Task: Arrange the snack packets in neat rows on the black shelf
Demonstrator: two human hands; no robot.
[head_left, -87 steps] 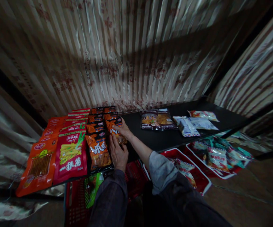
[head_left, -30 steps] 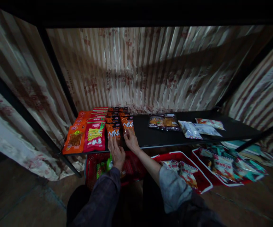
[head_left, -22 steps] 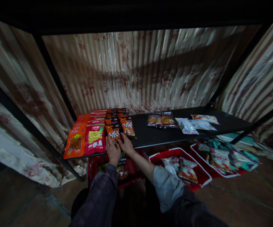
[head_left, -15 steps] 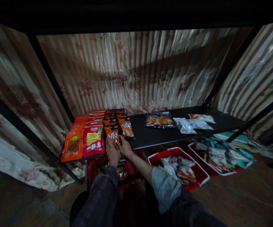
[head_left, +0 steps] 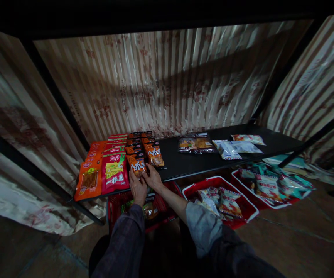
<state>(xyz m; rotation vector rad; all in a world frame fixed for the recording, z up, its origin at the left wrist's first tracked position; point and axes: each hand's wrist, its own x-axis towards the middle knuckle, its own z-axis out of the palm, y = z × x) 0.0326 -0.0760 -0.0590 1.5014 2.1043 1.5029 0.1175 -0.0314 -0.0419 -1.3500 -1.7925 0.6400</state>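
The black-and-orange packets (head_left: 137, 163) look glossy plastic, the shelf (head_left: 181, 164) smooth, the curtain (head_left: 161, 83) creased, shiny cloth.

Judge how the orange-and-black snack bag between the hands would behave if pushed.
The snack bag would probably slide easily, since its film wrapper looks shiny. It likely flexes, being a soft-looking pouch. Its broad, flattish shape suggests it won't roll.

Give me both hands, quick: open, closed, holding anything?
Left hand: fingers at the lower left of the nearest orange-and-black bag; can't tell if its grip is closed.
Right hand: fingers at that bag's lower right; grip can't be told either.
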